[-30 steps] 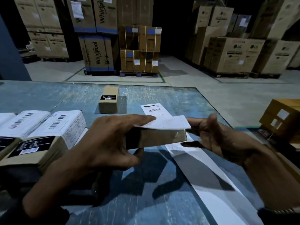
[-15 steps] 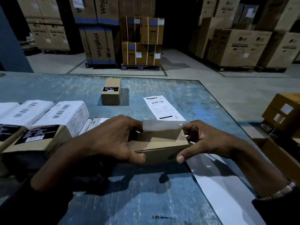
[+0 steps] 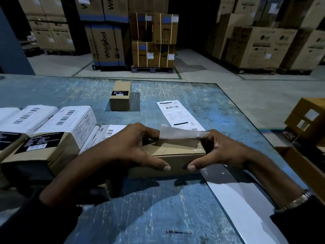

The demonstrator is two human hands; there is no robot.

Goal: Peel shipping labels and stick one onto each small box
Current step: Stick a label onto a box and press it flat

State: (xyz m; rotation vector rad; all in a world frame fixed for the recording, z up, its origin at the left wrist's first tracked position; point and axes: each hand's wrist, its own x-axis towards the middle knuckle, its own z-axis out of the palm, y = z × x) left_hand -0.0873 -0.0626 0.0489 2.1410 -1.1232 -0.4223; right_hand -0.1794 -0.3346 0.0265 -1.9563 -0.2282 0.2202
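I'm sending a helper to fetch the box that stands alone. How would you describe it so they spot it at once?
On the blue table, look past both hands toward the far edge. The small brown box stands alone there, left of the flat label sheet; it carries only a black sticker, unlike the white-labelled boxes at left.

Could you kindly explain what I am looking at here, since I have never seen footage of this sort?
There is no machine: a person wears a camera on the head, looking down at their own hands. The left hand and right hand grip a small cardboard box on a blue table, and a white label is held along its far top edge. Nearby lie labelled boxes, one small box without a shipping label and a printed label sheet. Behind are large warehouse cartons.
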